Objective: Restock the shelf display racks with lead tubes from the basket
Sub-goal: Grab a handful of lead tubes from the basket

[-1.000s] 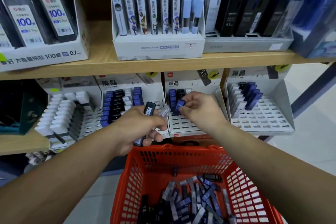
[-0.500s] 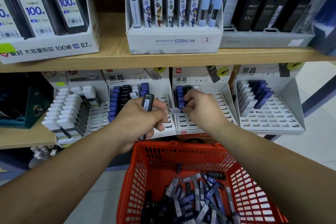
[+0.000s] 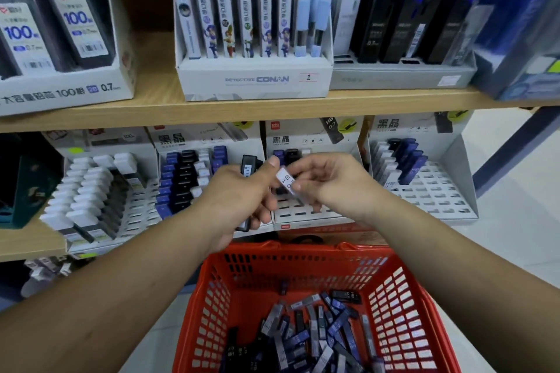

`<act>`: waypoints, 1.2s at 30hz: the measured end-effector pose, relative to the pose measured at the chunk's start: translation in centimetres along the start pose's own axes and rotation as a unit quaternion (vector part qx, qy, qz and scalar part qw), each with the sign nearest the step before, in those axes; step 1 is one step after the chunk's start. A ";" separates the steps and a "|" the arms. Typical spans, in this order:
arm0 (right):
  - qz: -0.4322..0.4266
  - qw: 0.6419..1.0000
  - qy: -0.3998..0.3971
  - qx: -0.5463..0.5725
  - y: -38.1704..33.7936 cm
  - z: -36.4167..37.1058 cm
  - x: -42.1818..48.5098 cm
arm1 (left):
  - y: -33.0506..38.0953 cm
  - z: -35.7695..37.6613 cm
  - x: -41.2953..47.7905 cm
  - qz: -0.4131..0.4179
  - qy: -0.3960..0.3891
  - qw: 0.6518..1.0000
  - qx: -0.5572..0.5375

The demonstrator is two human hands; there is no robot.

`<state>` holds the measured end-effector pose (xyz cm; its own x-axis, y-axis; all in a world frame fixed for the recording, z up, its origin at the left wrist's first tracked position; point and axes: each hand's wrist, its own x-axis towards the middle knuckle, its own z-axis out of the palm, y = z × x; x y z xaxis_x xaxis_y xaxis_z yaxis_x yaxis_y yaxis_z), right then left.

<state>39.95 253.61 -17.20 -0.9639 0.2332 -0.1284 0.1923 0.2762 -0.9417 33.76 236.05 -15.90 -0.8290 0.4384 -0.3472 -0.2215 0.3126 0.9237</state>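
My left hand (image 3: pixel 239 194) grips a black lead tube (image 3: pixel 248 167) that stands up out of the fist. My right hand (image 3: pixel 330 183) pinches a clear tube with a white label (image 3: pixel 286 180), and my left thumb touches its upper end. Both hands hover in front of the middle white display rack (image 3: pixel 306 213) on the lower shelf, which holds a few blue, black and white tubes at its top. Below, the red basket (image 3: pixel 391 291) holds a pile of several loose lead tubes (image 3: pixel 306 333).
More racks flank the middle one: a rack with blue and black tubes (image 3: pixel 185 182), a white-capped rack (image 3: pixel 91 191) at left, a sparse rack (image 3: pixel 424 185) at right. The wooden upper shelf (image 3: pixel 242 109) carries a Conan pencil box (image 3: pixel 254 79) and other boxes.
The blue tube my right hand held a second ago is gone from it; the hand now pinches a white-labelled tube taken from my left hand's side. The camera has tilted slightly.
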 end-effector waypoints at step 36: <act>-0.010 0.956 0.192 -0.223 4.5 -1.3 5.6 | -0.6 -2.0 1.3 -0.028 -0.039 0.997 -0.054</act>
<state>35.61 257.40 -21.77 -0.8464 0.5244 0.0924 0.3162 0.6346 -0.7053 31.77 234.76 -16.64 -0.7724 0.4885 -0.4059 -0.3233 0.2478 0.9133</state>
